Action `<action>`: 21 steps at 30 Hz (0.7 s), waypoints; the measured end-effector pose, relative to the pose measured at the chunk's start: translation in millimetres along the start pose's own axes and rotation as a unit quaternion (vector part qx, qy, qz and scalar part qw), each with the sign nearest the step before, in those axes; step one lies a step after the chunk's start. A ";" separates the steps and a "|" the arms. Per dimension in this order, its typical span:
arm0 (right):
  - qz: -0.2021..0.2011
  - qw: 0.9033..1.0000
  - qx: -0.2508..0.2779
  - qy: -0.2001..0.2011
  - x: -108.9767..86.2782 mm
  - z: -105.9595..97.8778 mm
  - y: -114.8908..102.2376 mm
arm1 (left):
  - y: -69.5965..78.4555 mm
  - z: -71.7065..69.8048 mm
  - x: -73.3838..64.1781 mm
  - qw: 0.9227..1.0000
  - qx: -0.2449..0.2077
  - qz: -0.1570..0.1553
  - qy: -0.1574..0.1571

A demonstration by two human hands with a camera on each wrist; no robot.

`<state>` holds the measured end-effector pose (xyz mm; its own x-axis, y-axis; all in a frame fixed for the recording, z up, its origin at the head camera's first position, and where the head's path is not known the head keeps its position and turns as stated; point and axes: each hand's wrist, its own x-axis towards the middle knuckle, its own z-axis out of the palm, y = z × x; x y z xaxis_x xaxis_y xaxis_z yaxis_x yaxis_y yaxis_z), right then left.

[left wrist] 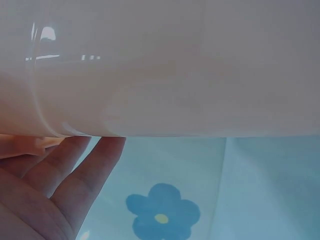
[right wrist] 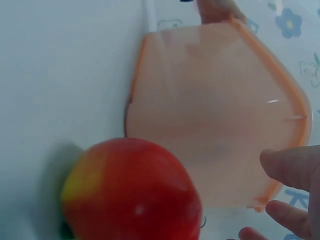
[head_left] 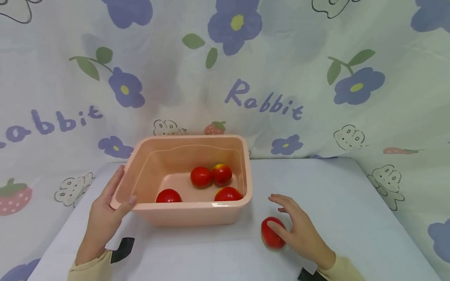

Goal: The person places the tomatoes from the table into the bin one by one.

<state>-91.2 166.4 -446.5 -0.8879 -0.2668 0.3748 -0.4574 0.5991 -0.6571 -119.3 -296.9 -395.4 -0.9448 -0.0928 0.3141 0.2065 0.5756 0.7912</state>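
Observation:
My left hand [head_left: 105, 212] grips a pink plastic basin [head_left: 186, 215] by its left end, thumb over the rim and fingers along the outside. Several shiny red fruits lie inside, among them one with a yellow patch [head_left: 222, 174]. To the right of the basin, a red fruit [head_left: 270, 237] rests on the table, smooth and rounded; its yellow side [right wrist: 87, 182] shows in the right wrist view. Over this fruit is my right hand [head_left: 299, 230], fingers spread and thumb crossing its top in the head view. The right wrist view shows fingers [right wrist: 290, 170] apart from the fruit.
A white tabletop [head_left: 334, 195] lies under everything. Behind it hangs a pale cloth [head_left: 281, 70] printed with flowers, rabbits and lettering. The basin's near wall hides the lower parts of the front fruits. Dark straps [head_left: 123, 249] sit at both wrists.

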 end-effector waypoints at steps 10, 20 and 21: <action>0.080 0.997 -0.014 -0.010 -18.8 2.9 9.1 | 0.4 0.1 0.2 1.000 0.007 0.008 -0.002; 0.159 0.985 0.006 -0.073 -25.6 4.7 14.6 | 2.4 -1.0 0.3 1.000 0.008 0.002 -0.001; 0.157 0.985 0.007 -0.077 -26.4 4.8 15.4 | 2.5 -1.1 0.4 1.000 0.008 0.002 0.000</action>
<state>-75.1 179.1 -469.6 -0.9821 -0.1821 0.0489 -0.1589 0.6597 -0.7345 -118.9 -296.3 -392.7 -0.9439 -0.0899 0.3178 0.2070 0.5888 0.7813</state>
